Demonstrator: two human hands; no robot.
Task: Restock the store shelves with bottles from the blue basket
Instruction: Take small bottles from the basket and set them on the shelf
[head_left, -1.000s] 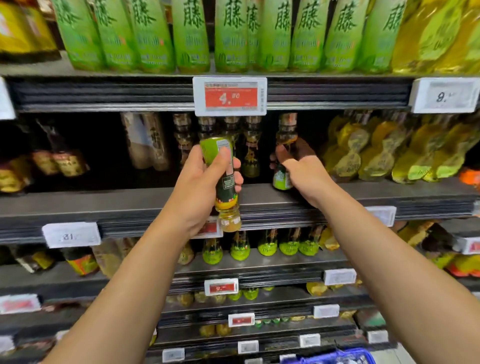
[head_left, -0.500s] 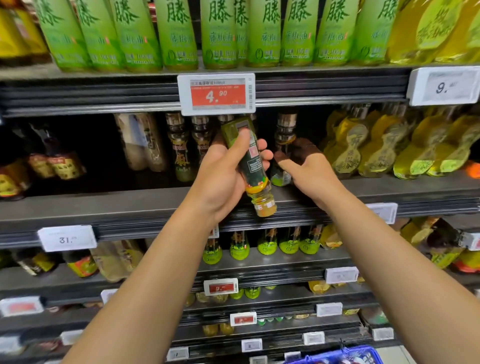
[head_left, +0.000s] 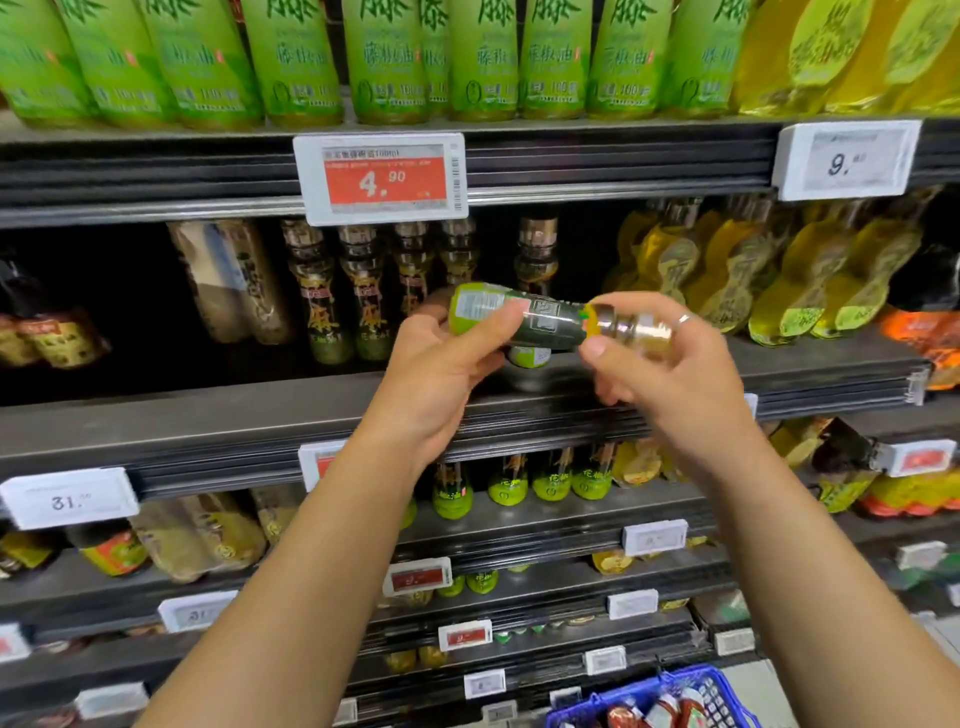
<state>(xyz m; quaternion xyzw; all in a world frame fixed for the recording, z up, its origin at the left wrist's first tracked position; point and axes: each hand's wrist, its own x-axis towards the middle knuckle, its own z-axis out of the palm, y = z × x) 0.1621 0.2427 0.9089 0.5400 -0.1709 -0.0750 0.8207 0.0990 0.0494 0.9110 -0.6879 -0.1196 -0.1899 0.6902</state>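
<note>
A small oil bottle (head_left: 524, 319) with a green label lies sideways in front of the middle shelf (head_left: 260, 421), its base to the left and its neck to the right. My left hand (head_left: 441, 364) grips its base end. My right hand (head_left: 654, 358) pinches its clear neck and cap end between thumb and fingers. Behind it a matching bottle (head_left: 535, 260) stands alone on the shelf, with a row of similar bottles (head_left: 363, 296) to its left. The blue basket (head_left: 670, 699) shows at the bottom edge, holding more bottles.
Green-labelled bottles (head_left: 384, 57) fill the top shelf above a red 4.90 price tag (head_left: 384, 176). Yellow oil bottles (head_left: 769, 270) crowd the middle shelf's right side. Lower shelves carry small green bottles (head_left: 519, 483) and price tags.
The bottle has turned from neck-down in my left hand to lying sideways. My right hand has left the shelf bottle and taken hold of the held bottle's neck.
</note>
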